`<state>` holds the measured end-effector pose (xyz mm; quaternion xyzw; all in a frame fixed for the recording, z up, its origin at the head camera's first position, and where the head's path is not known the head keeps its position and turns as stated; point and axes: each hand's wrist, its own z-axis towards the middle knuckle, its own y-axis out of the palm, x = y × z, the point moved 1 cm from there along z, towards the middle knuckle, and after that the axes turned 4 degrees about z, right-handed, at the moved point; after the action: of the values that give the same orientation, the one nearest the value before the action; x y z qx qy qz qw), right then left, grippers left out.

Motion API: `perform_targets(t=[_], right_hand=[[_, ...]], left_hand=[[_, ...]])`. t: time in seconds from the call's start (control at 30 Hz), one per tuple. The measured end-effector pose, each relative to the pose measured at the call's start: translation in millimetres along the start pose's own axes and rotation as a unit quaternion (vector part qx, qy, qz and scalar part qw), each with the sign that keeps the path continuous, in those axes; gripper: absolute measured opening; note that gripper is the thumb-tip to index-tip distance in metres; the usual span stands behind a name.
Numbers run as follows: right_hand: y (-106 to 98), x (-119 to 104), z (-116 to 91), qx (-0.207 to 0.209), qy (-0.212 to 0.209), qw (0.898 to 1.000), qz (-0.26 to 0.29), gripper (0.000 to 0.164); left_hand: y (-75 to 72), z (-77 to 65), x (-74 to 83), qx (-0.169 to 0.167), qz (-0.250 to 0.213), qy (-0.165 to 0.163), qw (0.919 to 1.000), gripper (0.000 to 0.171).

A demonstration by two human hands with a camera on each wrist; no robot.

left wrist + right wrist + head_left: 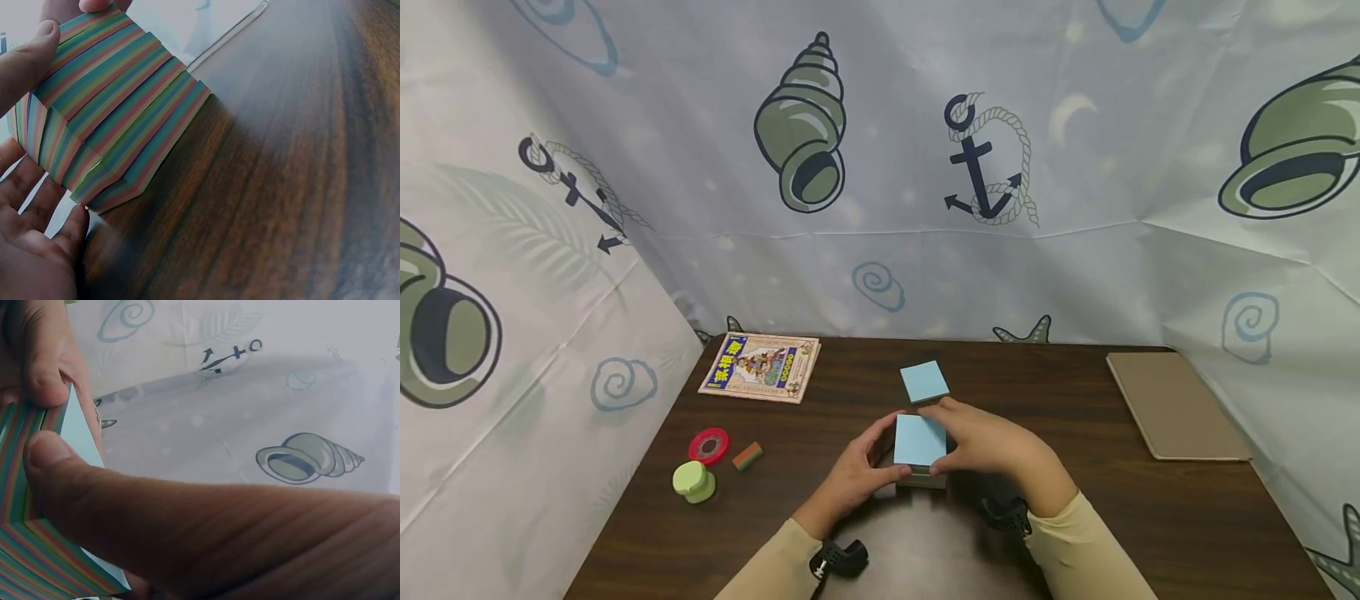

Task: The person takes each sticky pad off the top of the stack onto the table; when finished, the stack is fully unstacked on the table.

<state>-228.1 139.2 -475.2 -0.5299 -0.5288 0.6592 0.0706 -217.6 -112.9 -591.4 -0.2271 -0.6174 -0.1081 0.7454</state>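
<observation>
A tall, uneven stack of square sticky note pads stands on the dark wood table, light blue on top. Its sides show bands of blue, green, yellow and pink, and the layers are offset in the left wrist view. My left hand holds the stack's left side, fingers along the side and thumb at the near edge. From the right, my right hand grips the upper pads, its thumb on the striped edge and its fingers at the far side. Just behind lies another light blue pad.
At the back left lies a booklet with a colourful cover. Nearer on the left are a red ring-shaped roll, a small orange-green block and a light green lidded container. A tan flat notebook lies at the right edge.
</observation>
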Motion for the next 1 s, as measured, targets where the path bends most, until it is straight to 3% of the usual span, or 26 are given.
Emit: perform_targets(t=[0.27, 0.57, 1.0], right_hand=[[-2.4, 0.2, -0.9, 0.005, 0.004, 1.0, -0.007, 0.076], [-9.2, 5.4, -4.3, 0.024, 0.019, 1.0, -0.004, 0.083], [-12.2, 0.1, -5.5, 0.083, -0.035, 0.995, -0.035, 0.087]], left_hand=[[-0.7, -1.1, -1.6, -0.005, 0.004, 0.014, 0.9999, 0.088], [0.5, 0.5, -3.0, -0.005, -0.002, 0.004, 1.0, 0.085], [0.1, 0.1, 0.2, -0.006, 0.007, -0.004, 0.9999, 0.086]])
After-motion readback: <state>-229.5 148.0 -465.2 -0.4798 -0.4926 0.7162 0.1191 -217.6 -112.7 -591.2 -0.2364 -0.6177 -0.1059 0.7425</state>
